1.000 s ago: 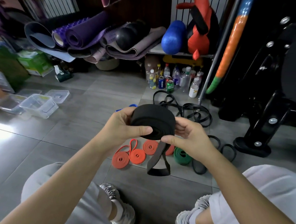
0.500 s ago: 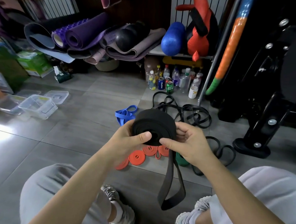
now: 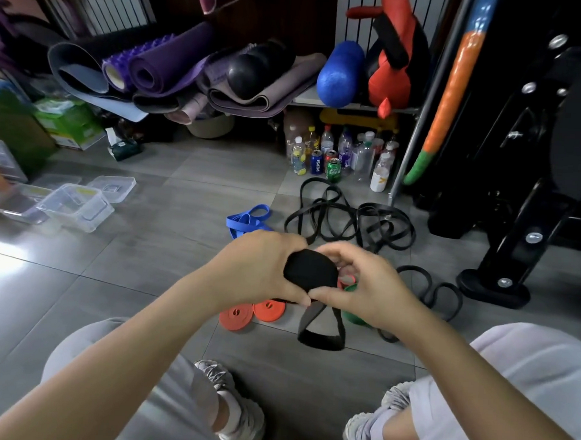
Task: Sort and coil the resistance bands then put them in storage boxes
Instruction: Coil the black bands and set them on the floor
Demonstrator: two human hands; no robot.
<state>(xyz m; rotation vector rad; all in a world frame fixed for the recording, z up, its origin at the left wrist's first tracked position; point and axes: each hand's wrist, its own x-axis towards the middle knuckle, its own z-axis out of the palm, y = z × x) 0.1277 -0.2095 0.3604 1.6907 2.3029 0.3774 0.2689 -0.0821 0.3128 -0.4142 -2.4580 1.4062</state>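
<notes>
Hands, left [image 3: 256,268] and right [image 3: 363,284], gripping black band coil [image 3: 310,269], loose tail hanging

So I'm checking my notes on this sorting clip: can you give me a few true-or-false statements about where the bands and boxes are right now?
1. Both hands, left hand and right hand, hold the black coil. True.
2. The black coil is fully wound. False: a loose tail loop hangs below it.
3. The blue band lies on the floor. True.
4. The orange coils sit in a clear box. False: they lie on the floor.
</notes>
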